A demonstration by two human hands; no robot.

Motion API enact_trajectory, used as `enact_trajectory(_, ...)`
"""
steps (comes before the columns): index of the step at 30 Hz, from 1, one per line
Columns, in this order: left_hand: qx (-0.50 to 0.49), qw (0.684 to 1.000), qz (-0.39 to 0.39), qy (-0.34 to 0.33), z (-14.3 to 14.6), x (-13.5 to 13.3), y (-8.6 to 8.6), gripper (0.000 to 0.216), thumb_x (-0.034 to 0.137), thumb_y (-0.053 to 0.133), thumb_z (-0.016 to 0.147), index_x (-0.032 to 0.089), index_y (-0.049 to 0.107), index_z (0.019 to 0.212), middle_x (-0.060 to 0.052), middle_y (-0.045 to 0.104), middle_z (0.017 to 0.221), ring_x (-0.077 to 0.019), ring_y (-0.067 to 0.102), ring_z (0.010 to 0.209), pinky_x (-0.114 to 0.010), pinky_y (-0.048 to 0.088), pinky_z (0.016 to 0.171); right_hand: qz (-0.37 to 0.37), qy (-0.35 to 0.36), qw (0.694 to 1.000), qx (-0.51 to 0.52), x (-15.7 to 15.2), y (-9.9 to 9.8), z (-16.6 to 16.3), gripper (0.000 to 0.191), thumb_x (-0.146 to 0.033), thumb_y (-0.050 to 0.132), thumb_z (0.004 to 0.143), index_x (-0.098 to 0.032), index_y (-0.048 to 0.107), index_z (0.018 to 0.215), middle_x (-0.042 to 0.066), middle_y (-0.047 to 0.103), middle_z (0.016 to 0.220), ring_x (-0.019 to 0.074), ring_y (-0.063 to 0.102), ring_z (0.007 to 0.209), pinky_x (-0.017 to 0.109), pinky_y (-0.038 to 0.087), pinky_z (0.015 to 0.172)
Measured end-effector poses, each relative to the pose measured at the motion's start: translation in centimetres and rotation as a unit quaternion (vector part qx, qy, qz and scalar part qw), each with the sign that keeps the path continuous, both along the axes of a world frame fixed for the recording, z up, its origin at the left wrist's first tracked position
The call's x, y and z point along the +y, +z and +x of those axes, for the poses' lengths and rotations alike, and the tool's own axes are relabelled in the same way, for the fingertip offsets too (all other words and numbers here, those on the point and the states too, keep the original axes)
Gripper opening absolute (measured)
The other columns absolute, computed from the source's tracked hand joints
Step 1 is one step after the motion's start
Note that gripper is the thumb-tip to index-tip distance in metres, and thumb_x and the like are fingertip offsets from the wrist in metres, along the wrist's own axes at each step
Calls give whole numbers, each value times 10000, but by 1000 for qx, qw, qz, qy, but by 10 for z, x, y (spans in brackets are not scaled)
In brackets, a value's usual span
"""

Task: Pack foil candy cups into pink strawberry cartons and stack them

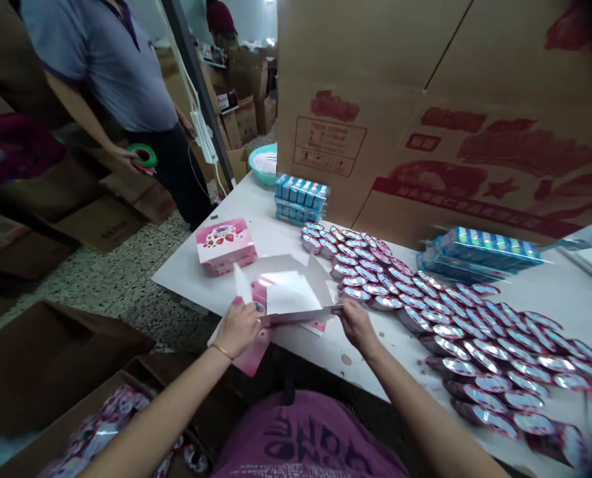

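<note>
An open pink and white carton lies at the near edge of the white table, its flaps up and its white inside showing. My left hand is closed on the carton's left flap. My right hand pinches its right front corner. Right beside that hand begin rows of small foil-lidded cups, which run across the table to the right. A closed pink carton with a strawberry picture stands behind the open one, to the left.
Stacks of blue packs lie by a big brown printed carton at the back. A teal bowl is behind them. A person at far left holds a green tape roll. Brown boxes stand on the floor; one below holds packets.
</note>
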State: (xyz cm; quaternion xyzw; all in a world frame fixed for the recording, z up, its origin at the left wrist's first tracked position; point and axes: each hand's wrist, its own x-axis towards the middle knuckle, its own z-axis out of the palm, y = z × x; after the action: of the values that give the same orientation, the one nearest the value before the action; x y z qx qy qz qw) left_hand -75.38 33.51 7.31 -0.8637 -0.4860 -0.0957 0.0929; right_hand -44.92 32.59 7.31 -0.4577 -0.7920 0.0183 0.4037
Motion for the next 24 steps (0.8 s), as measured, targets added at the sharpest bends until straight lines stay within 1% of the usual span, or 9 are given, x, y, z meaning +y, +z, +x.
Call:
enact_trajectory(3,-52,991,-126,12,18,-2,-61,287,343,456,855,158,646,745,-72,614,813,-197,559,780,-332,395,734,-181,-51,982,-22,-10,-52,8,306,-359,347,899,-217,572,746,2,594,582,166,578,541,280,472,514)
enact_trajectory(5,-81,983,-167,15,22,-1,-76,289,368,453,858,162,647,798,-67,620,830,-193,569,797,-326,398,754,-216,-70,974,-24,-14,-57,4,261,-344,363,895,-217,574,984,20,650,744,174,614,655,287,489,584)
enact_trajectory(7,-86,977,-194,3,21,4,-75,259,371,479,845,175,646,829,-63,634,827,-203,581,814,-337,398,776,-162,-82,982,-51,-12,-46,-7,323,-300,389,889,-215,492,1184,70,641,1002,194,605,887,326,482,747)
enact_trajectory(9,-85,971,-222,-2,19,9,-70,241,383,514,822,181,645,829,-66,650,816,-223,595,825,-357,401,795,-96,-31,985,-142,-7,-33,-21,355,-219,390,885,-221,477,1230,96,578,1160,214,522,1069,373,405,900)
enact_trajectory(12,-126,954,-263,68,18,10,-68,313,416,579,769,159,613,943,-93,669,862,-251,618,827,-359,438,763,-91,79,943,-309,6,-28,-37,397,-124,370,871,-210,498,1237,99,606,1099,222,499,1071,384,344,943)
enact_trajectory(15,-214,937,-223,160,26,-1,-74,584,344,606,754,133,396,1257,-150,592,1150,-254,605,954,-337,473,749,-127,67,907,-396,26,-34,-48,434,-117,365,866,-177,453,1287,112,607,1074,232,483,1075,384,326,946)
enact_trajectory(19,-219,966,-121,66,57,-16,-82,686,245,540,788,145,200,1376,-157,313,1420,-224,388,1254,-329,394,953,-154,45,881,-446,54,-41,-59,416,-124,379,853,-218,506,1237,102,560,1179,254,396,1192,436,245,1011)
enact_trajectory(21,-149,980,-130,18,79,-16,-84,771,294,603,730,113,217,1373,-171,275,1435,-261,280,1312,-401,294,1040,-146,51,884,-442,58,-44,-61,405,-111,386,842,-217,534,1204,95,588,1135,255,413,1182,448,244,1019)
enact_trajectory(24,-56,986,-153,23,104,-1,-91,784,359,593,723,107,229,1370,-171,325,1404,-284,212,1331,-530,154,1068,-92,103,912,-387,49,-49,-46,393,-85,390,822,-185,558,1162,107,609,1094,249,440,1167,448,294,1007)
